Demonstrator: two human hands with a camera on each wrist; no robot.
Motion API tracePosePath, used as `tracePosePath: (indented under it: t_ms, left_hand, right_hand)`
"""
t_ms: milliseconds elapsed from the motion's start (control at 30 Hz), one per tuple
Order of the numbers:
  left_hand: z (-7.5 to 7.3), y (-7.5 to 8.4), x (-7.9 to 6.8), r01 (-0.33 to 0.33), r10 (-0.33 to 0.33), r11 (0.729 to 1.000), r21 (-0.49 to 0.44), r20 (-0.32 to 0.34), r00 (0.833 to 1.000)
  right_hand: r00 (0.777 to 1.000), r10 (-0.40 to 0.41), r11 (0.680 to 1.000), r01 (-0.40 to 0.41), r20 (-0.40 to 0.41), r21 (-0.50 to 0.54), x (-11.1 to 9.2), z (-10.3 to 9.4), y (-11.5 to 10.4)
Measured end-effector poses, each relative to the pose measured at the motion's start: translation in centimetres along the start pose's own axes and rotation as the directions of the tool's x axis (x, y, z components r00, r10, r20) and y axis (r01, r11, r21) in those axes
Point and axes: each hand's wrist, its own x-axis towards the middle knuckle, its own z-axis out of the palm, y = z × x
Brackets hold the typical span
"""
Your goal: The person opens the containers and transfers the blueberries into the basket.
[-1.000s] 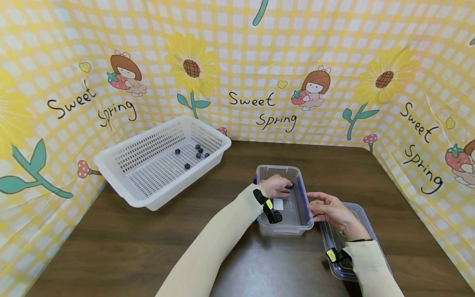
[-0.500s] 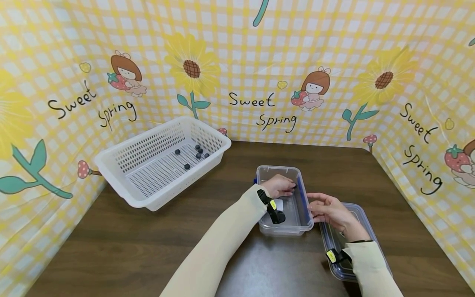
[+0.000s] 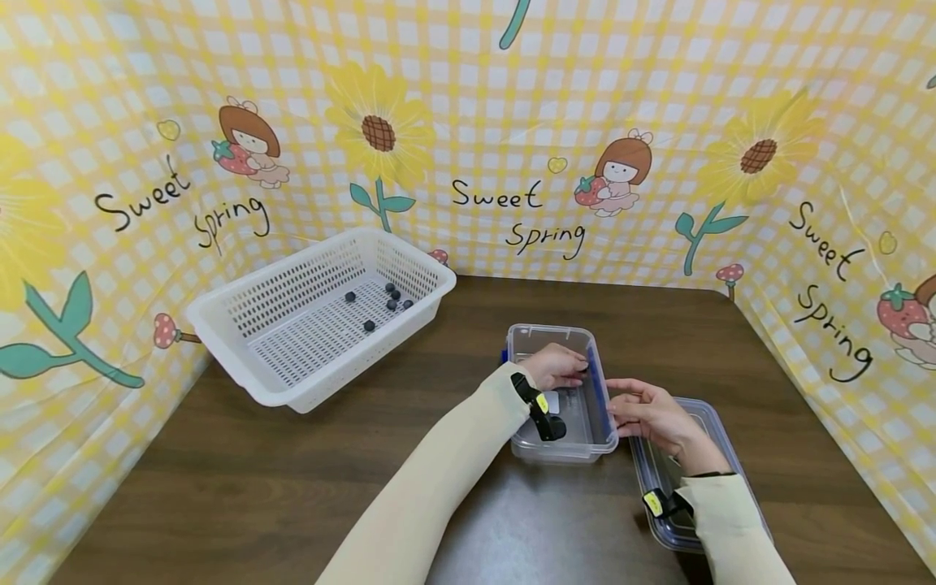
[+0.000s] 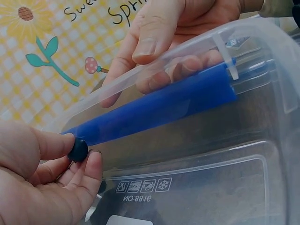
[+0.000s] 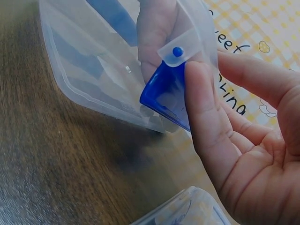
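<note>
My left hand (image 3: 553, 367) reaches inside a clear plastic box (image 3: 563, 452) with blue side latches. Thumb and fingertips pinch a dark blueberry (image 4: 78, 150), held close to the box's inner wall above the floor in the left wrist view. My right hand (image 3: 651, 414) is at the outside of the box's right wall. Its fairly straight fingers touch the wall by the blue latch (image 5: 164, 91) in the right wrist view. Other fingers show through the clear plastic behind the wall.
A white perforated basket (image 3: 325, 390) stands at the back left with several blueberries (image 3: 369, 326) inside. A clear lid (image 3: 711, 426) with a bluish rim lies on the wooden table (image 3: 256, 487) under my right forearm. A yellow checked cloth (image 3: 504, 122) hangs behind.
My left hand has moved slightly right with the blueberry, toward the box's right wall. The right hand, the box and the basket have stayed in place.
</note>
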Motion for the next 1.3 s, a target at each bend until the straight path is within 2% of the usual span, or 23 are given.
tracePosePath:
  t_ms: [67,133,200,267,300,367,467,567,633,733,833,967,1100,1300]
  left_hand:
    - [0.1,-0.3,1.1,-0.015,0.015,1.0,0.008,-0.013,1.0]
    - [-0.2,-1.8,4.7,-0.026,0.026,1.0,-0.006,0.012,1.0]
    - [-0.5,-2.8,6.6,-0.063,0.064,0.998,-0.013,0.033,0.997]
    - [-0.9,-2.8,6.6,-0.065,0.066,0.998,-0.018,0.066,0.996]
    - [-1.1,-2.6,6.4,-0.058,0.06,0.998,-0.021,0.089,0.994]
    - [-1.2,-0.7,2.7,-0.062,0.062,0.998,-0.006,0.103,0.993]
    - [-1.5,1.6,-1.5,-0.068,0.067,0.998,0.0,0.147,0.987]
    - [-1.8,2.9,-3.5,-0.065,0.067,0.998,-0.014,0.222,0.973]
    - [-2.0,3.4,-4.2,-0.067,0.066,0.998,-0.003,0.276,0.959]
    - [-2.4,3.9,-4.8,-0.081,0.07,0.997,0.02,0.324,0.943]
    - [-2.9,4.3,-5.5,-0.104,0.09,0.994,0.026,0.333,0.939]
    - [-4.2,4.9,-6.5,-0.133,0.123,0.991,0.009,0.313,0.942]
    - [-6.5,5.7,-7.0,-0.156,0.148,0.988,0.006,0.274,0.95]
    - [-11.9,7.6,-7.5,-0.204,0.197,0.979,0.026,0.175,0.965]
  right_hand:
    - [1.0,0.0,1.0,0.0,0.0,-0.002,0.0,0.0,0.0]
    - [1.0,0.001,1.0,-0.001,0.0,-0.001,0.0,0.0,0.0]
    - [1.0,0.002,1.0,-0.002,0.001,0.0,0.1,-0.1,0.0]
    - [1.0,0.003,1.0,-0.003,0.004,0.002,0.1,-0.1,0.0]
    - [1.0,0.003,1.0,-0.003,0.004,0.002,0.1,-0.1,0.0]
    - [1.0,0.006,1.0,-0.006,0.004,-0.001,0.1,0.0,0.0]
    - [1.0,0.012,1.0,-0.012,-0.003,-0.01,0.1,0.0,-0.1]
    - [1.0,0.02,1.0,-0.02,-0.009,-0.02,0.1,0.0,-0.1]
    - [1.0,0.021,1.0,-0.021,-0.008,-0.021,0.1,0.1,-0.2]
    - [1.0,0.019,1.0,-0.019,-0.003,-0.018,0.0,0.1,-0.2]
    - [1.0,0.016,1.0,-0.016,0.001,-0.016,0.0,0.1,-0.2]
    - [1.0,0.021,0.999,-0.021,-0.009,-0.027,0.0,0.2,-0.2]
    - [0.999,0.026,0.999,-0.027,-0.018,-0.038,0.0,0.2,-0.1]
    - [1.0,0.007,1.0,-0.007,-0.004,-0.021,0.0,0.2,0.1]
